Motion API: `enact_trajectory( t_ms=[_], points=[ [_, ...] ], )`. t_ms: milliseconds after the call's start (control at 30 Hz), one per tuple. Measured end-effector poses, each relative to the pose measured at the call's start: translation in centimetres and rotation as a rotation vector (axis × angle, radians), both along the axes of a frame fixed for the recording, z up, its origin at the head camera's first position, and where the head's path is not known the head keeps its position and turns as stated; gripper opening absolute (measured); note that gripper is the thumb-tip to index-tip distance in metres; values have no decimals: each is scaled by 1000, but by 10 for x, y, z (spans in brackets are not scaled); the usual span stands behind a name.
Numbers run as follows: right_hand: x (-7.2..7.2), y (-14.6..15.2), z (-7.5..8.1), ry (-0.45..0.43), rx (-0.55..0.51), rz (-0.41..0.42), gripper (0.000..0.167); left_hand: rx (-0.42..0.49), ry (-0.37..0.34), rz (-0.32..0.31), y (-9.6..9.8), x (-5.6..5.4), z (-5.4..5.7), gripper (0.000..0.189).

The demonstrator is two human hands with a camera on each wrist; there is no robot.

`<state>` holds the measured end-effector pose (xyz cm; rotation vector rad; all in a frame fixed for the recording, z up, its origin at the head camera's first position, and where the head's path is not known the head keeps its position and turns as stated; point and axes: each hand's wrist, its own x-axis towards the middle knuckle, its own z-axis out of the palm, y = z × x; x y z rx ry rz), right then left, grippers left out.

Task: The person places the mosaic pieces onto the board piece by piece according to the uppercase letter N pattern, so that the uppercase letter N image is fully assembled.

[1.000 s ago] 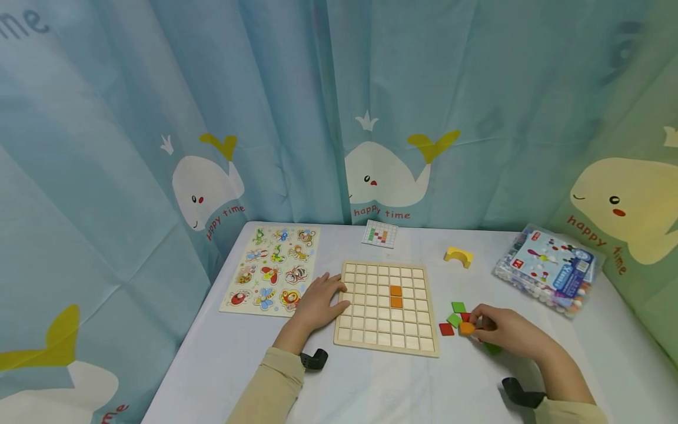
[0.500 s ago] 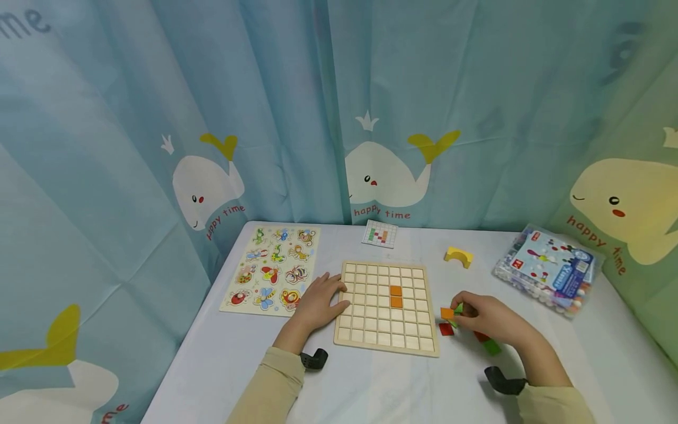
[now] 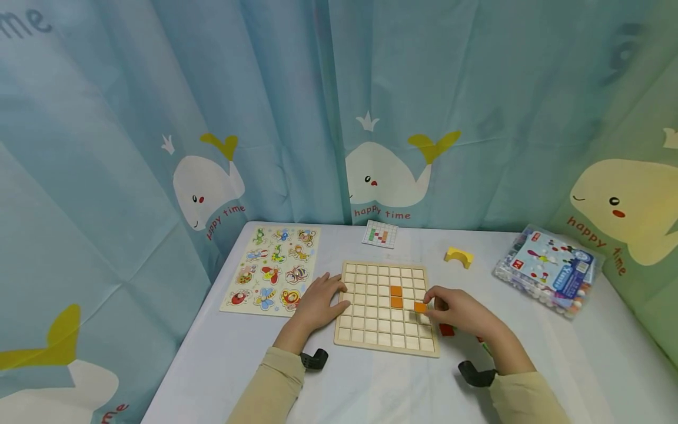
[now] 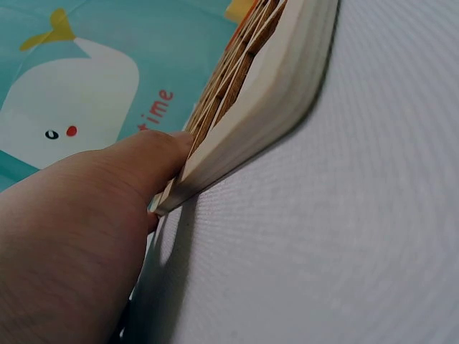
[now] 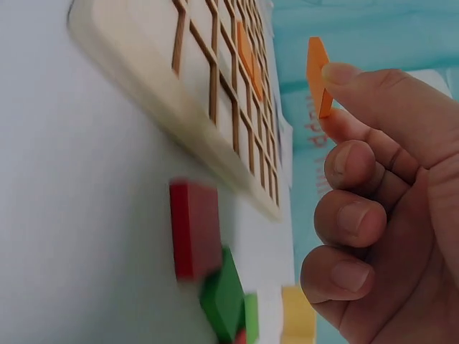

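A wooden grid board (image 3: 371,340) lies mid-table, with two orange square tiles (image 3: 396,297) set one below the other in its cells. My right hand (image 3: 459,311) pinches another orange tile (image 5: 317,77) between thumb and index finger, over the board's right side; its other fingers are curled. At the board's left edge rests my left hand (image 3: 316,303), thumb and fingertips touching the rim (image 4: 237,136). Beside the board's right edge lie a red tile (image 5: 195,229) and green tiles (image 5: 224,294), partly hidden behind my right hand in the head view.
An insect puzzle board (image 3: 267,271) lies at left, partly under my left hand. Behind the grid board is a small pattern card (image 3: 380,234). A yellow arch block (image 3: 458,257) and a clear plastic box of beads (image 3: 551,268) stand at right. A whale-print curtain (image 3: 296,118) borders the table.
My right hand has picked the orange tile from the loose pile and carried it left over the grid board. My left hand has stayed at the board's edge.
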<state>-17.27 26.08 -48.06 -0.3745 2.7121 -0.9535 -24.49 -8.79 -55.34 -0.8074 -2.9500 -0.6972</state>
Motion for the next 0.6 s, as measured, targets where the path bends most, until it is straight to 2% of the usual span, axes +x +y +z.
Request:
enact_trajectory(
  t_ms=[333, 600],
  points=[
    [-12, -21, -17, 23, -37, 54, 19, 3, -2, -2, 0, 0, 0, 33],
    [-17, -31, -26, 51, -4, 78, 19, 1, -3, -4, 0, 0, 0, 33]
  ],
)
